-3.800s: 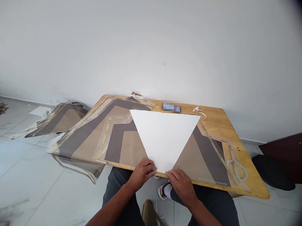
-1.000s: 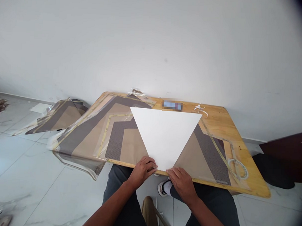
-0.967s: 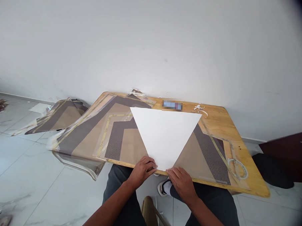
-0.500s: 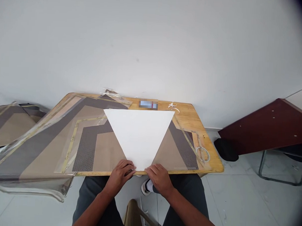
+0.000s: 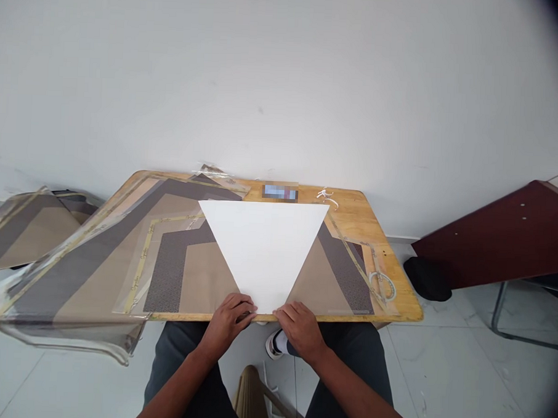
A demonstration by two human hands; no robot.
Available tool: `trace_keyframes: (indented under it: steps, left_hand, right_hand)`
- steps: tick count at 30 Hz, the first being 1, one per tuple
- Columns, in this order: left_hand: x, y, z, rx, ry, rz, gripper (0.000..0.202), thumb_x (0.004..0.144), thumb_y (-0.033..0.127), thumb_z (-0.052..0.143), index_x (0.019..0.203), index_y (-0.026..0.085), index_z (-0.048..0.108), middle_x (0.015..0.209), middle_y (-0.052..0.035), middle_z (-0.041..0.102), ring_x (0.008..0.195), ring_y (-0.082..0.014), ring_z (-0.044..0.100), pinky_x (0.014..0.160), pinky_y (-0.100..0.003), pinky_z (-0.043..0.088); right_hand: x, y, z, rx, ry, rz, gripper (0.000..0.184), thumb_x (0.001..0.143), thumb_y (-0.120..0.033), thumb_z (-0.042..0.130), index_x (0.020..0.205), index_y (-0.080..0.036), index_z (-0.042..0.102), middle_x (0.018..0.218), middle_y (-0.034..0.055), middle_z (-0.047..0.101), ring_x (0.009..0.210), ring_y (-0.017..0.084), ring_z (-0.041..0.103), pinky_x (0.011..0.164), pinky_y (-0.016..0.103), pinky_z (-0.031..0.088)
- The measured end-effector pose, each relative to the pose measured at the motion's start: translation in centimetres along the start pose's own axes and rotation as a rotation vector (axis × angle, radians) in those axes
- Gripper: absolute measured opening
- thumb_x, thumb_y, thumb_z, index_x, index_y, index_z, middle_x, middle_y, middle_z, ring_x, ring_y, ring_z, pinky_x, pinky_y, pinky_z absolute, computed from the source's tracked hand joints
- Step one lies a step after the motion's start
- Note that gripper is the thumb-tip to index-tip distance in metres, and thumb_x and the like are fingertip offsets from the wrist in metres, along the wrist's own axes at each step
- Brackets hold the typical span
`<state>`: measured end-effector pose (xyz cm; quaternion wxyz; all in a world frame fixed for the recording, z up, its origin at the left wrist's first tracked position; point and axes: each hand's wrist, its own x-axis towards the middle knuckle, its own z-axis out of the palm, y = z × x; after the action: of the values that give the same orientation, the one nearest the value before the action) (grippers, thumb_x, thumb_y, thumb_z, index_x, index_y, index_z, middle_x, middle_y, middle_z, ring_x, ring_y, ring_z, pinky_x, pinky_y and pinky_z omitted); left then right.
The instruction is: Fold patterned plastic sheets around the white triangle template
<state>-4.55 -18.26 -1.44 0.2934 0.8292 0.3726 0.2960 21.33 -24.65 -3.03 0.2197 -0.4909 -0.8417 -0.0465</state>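
A white paper folded into a triangle (image 5: 263,248) lies on the wooden table (image 5: 352,215), its point toward me at the near edge. My left hand (image 5: 228,321) has its fingers curled and pinches the tip from the left side. My right hand (image 5: 300,328) presses the same tip from the right with its fingers bent over it. Both hands rest at the table's front edge, above my knees. Under the paper lie brown and grey patterned sheets in clear plastic (image 5: 175,260).
More plastic-wrapped patterned sheets (image 5: 62,298) hang off the table's left side, and another stack (image 5: 14,228) lies on the floor at left. A dark red table (image 5: 495,237) and a black object (image 5: 426,278) stand at right. A white wall is behind.
The view swung to the right, bringing the dark red table into sight. My hands stay on the paper's tip; the paper has not visibly shifted on the table.
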Motion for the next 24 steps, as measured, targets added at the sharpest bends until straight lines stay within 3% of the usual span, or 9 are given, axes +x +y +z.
trace_keyframes:
  steps: [11,24]
  left_hand:
    - [-0.19,-0.31,0.14,-0.001,-0.022,-0.011,0.017,0.106,0.037,0.066,0.107,0.025,0.078,0.114,-0.0076,0.074,0.11,-0.0235,0.068,0.098,-0.039,0.058]
    - [-0.16,-0.15,0.02,-0.003,-0.036,-0.011,0.014,0.106,0.034,0.067,0.108,0.025,0.077,0.114,-0.0072,0.073,0.111,-0.023,0.067,0.099,-0.038,0.056]
  right_hand:
    - [0.06,-0.12,-0.24,0.025,0.009,0.013,0.013,0.108,-0.016,0.058,0.104,-0.021,0.07,0.091,0.0027,0.069,0.085,0.02,0.06,0.081,0.037,0.044]
    - [0.15,-0.1,-0.43,0.056,0.02,0.006,0.009,0.105,-0.014,0.063,0.106,-0.02,0.07,0.09,0.0024,0.069,0.087,0.02,0.059,0.081,0.037,0.043]
